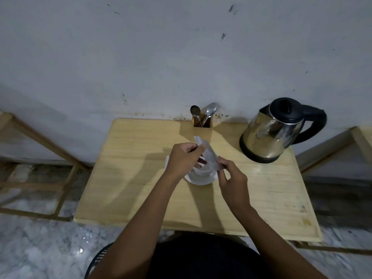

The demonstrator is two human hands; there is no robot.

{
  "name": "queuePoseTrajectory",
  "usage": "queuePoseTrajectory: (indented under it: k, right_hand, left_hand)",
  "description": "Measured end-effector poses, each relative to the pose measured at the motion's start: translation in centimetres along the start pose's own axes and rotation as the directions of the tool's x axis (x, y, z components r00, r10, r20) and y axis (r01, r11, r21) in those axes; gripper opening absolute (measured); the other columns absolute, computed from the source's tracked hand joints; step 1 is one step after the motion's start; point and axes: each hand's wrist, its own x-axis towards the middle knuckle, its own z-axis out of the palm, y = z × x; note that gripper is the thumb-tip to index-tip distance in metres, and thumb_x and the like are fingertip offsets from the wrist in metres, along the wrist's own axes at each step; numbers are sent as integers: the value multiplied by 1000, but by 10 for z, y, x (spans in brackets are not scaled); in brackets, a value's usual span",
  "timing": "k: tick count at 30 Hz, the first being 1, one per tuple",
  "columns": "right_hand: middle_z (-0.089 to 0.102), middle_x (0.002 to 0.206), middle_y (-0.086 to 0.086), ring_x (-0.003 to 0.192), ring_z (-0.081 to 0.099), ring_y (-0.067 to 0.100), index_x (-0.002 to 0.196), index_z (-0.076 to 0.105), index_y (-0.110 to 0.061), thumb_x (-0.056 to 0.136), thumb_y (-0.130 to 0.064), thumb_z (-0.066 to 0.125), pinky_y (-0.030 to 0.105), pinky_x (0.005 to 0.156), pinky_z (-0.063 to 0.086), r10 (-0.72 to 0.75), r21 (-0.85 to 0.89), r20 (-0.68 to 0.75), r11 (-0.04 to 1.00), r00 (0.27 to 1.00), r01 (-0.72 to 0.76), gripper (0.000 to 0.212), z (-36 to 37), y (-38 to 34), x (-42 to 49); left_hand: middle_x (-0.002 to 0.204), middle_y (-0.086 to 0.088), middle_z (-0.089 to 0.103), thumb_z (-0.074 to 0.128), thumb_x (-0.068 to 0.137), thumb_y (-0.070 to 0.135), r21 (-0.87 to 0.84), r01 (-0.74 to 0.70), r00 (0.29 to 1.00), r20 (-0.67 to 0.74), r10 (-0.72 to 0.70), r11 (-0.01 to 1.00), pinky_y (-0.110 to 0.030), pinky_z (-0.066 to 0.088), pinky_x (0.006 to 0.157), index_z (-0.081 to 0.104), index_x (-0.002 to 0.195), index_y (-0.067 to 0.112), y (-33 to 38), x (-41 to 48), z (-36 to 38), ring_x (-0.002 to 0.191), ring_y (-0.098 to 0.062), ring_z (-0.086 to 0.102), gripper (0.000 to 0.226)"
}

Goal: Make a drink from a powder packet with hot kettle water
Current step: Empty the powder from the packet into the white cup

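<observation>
A pale, silvery powder packet (209,156) is stretched between both hands above a white cup on a white saucer (201,181) at the middle of the wooden table (130,178). My left hand (184,158) pinches the packet's upper end. My right hand (231,178) pinches its lower right end. The cup is mostly hidden behind the packet and my left hand. A steel electric kettle (271,131) with a black lid and handle stands at the table's back right.
A wooden holder (202,125) with spoons and a fork stands at the table's back edge against the grey wall. Wooden frames flank the table on both sides. A dark basket (98,258) sits on the marble floor near my left.
</observation>
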Motion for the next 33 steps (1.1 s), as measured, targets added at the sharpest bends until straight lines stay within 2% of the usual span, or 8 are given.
queuePoseTrajectory:
  k: [3, 6, 11, 13, 20, 22, 25, 33]
  right_hand:
    - [68, 88, -16, 79, 64, -2, 105, 65, -15, 94, -9, 61, 8, 67, 44, 75, 29, -2, 997, 997, -74, 13, -7, 8, -2]
    - [62, 68, -20, 64, 58, -1, 93, 63, -17, 96, -16, 61, 9, 57, 39, 180, 68, 15, 981, 984, -180, 3, -14, 14, -2]
    - [72, 77, -8, 75, 67, 7, 84, 62, -18, 96, -24, 59, 23, 65, 48, 309, 42, 67, 949, 949, -312, 14, -16, 26, 3]
    - [72, 76, -4, 73, 67, 10, 82, 62, -16, 96, -24, 59, 22, 64, 47, 309, -5, 82, 951, 948, -309, 16, -16, 28, 7]
    - [67, 81, -5, 78, 64, 11, 96, 67, -15, 93, -22, 63, 18, 68, 49, 281, -118, 117, 956, 953, -267, 8, -15, 21, 30]
    - [65, 83, -11, 77, 62, 2, 115, 59, -22, 91, -21, 66, 15, 66, 46, 273, -126, 145, 958, 951, -256, 25, -18, 17, 36]
    - [69, 86, -8, 79, 63, 6, 124, 48, -25, 89, -21, 69, 26, 69, 49, 253, -151, 186, 962, 949, -227, 40, -22, 13, 45]
    - [71, 88, -6, 83, 64, 12, 119, 57, -24, 90, -23, 69, 35, 78, 53, 125, -221, 232, 972, 965, -73, 32, -20, 11, 59]
  left_hand:
    - [75, -13, 74, 60, 87, 45, 13, 36, 998, -53, -35, 999, -31, 55, 60, 74, 78, 9, -12, 1, -3, 63, -20, 69, 40]
    - [84, -7, 73, 58, 89, 39, 266, -19, 981, -181, 70, 964, -27, 48, 68, 71, 84, 15, -48, 5, -12, 71, -16, 63, 28]
    - [122, -2, 62, 61, 89, 32, 564, -3, 1000, 19, -9, 826, -30, 48, 82, 57, 126, 16, -96, 12, -22, 90, -22, 63, 41]
    - [122, -5, 64, 62, 89, 27, 574, -20, 999, 39, -4, 818, -28, 47, 86, 59, 125, 13, -101, 15, -22, 100, -23, 63, 39]
    - [101, -13, 73, 57, 92, 15, 508, -78, 996, 81, 42, 858, -13, 37, 79, 69, 109, 7, -102, 25, -25, 85, -22, 65, 21]
    - [103, -14, 72, 56, 92, 11, 503, -91, 995, 78, 59, 860, -2, 31, 77, 69, 108, 4, -102, 27, -26, 87, -21, 64, 21]
    - [109, -13, 70, 56, 92, 9, 502, -95, 995, 86, 59, 859, 6, 27, 77, 67, 112, 3, -103, 30, -27, 93, -21, 64, 23]
    - [114, -11, 69, 57, 92, 13, 465, -104, 993, 101, 64, 879, -22, 45, 83, 66, 116, 5, -108, 33, -28, 98, -21, 66, 26]
